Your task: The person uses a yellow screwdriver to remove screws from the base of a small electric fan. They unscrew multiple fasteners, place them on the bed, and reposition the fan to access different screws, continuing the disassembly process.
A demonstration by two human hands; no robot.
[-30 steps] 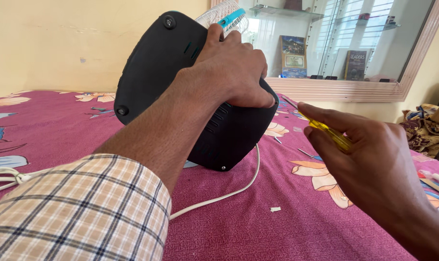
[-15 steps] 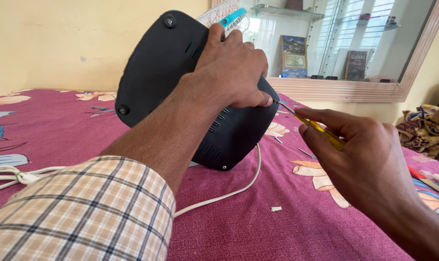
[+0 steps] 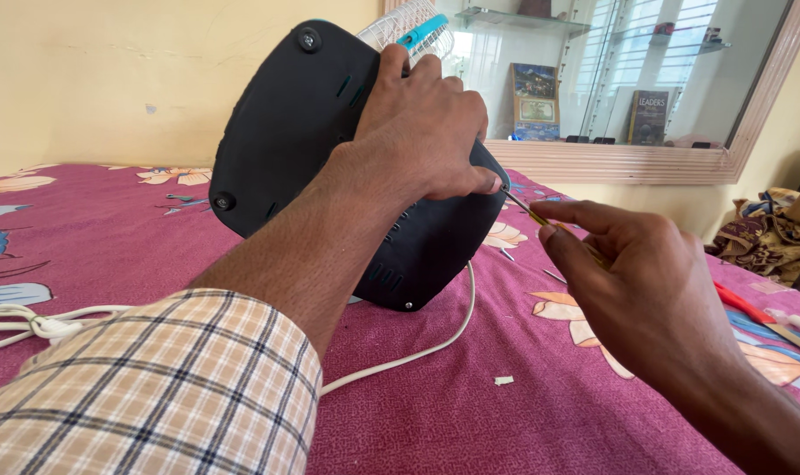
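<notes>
Cord (image 3: 30, 324): white, knotted at the near left, running right across the bedspread (image 3: 523, 413) and curving up under the fan, slack so the unit can be tipped freely. Sleeve (image 3: 154, 387): checked, near left, on the arm that reaches forward to the fan. Fan (image 3: 286, 132): black moulded rear housing turned toward the viewer, standing tilted on its lower edge on the bedspread at centre, so that the back screws face up and outward; one screw (image 3: 308, 39) shows at the top, another at the left edge, a third low near the bottom. White grille with a blue clip (image 3: 422, 31) shows behind the top edge. Left hand (image 3: 422, 123): clamped over the upper right of the housing, fingers wrapped across the rim, apparently to steady the tilted body against a push from the tool. Screwdriver (image 3: 525, 208): thin metal shaft, tip touching the housing's right edge just beside the left thumb; its yellow handle is mostly hidden in the palm. Right hand (image 3: 646, 290): closed round that handle, forefinger laid along it to guide the tip. Mirror (image 3: 646, 79): far right, framed, against the wall.
</notes>
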